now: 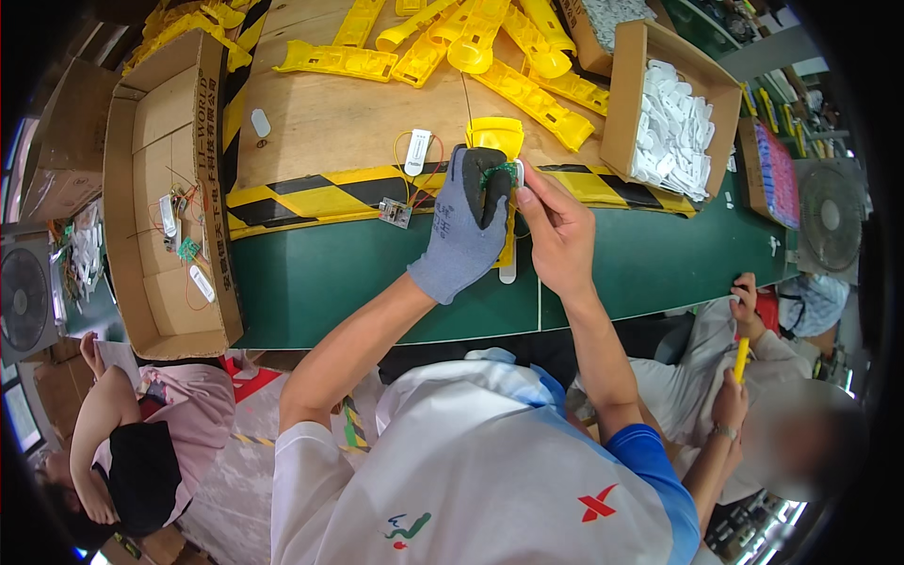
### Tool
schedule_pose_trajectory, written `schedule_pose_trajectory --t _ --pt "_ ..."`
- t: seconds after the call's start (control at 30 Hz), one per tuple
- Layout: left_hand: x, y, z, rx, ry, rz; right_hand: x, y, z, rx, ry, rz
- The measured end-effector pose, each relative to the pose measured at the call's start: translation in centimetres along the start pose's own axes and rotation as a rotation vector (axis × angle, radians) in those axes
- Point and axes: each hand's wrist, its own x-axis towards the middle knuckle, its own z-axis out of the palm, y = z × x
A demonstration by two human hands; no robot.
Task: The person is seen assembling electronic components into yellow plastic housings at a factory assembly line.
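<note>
The left hand [461,226] is gripping a green circuit board [501,172]; the right hand [563,231] is pinching a white piece [520,173] beside it. Striped tape [311,197] below is edging a wooden sheet [320,118] on a green table [311,287]; yellow casings [344,62] are lying beyond, a fan [832,217] standing far right.

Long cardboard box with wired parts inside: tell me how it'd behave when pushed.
The box looks thin-walled and sparsely filled, so it is probably light for its size. Its long, low shape suggests sliding rather than tipping. The wired parts look loose, so they may shift.
</note>
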Motion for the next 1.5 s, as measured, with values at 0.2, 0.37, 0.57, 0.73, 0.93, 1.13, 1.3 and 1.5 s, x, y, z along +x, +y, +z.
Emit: schedule_pose_trajectory --t 0.2,0.37,0.57,0.73,0.93,1.13,1.3,1.5 --pt "0.0 -0.1 0.0 -0.043 0.033 0.018 -0.1 -0.6 0.5 0.05 0.06 0.012" --pt "-0.1 0.6 0.3 -0.024 -0.026 -0.101 -0.3 -0.7 -0.1 -0.108 0.07 -0.095" --pt "-0.1 0.3 0.2 -0.109 -0.055 -0.146 -1.3 -0.2 0.4 -0.015 0.148 -0.082" --pt "0.1 0.5 -0.2 -0.01 -0.112 -0.008 -1.2 -0.5 0.2 -0.101 0.152 -0.168" --pt "-0.6 0.5 -0.2 0.096 -0.111 0.109 -2.1 -1.0 -0.1 -0.248 0.152 -0.182" --pt "-1.4 0.9 0.5 0.138 -0.104 0.075 -1.9 -2.4 -0.7 -0.336 0.16 -0.294" --pt "-1.5 1.2 0.8 0.066 -0.062 0.104 -1.4 -3.8 -1.5 -0.291 -0.028 -0.357" --pt "-5.1 0.1 2.2 -0.395 -0.288 -0.195 -3.8 -5.3 -4.6 -0.583 -0.169 -0.37"
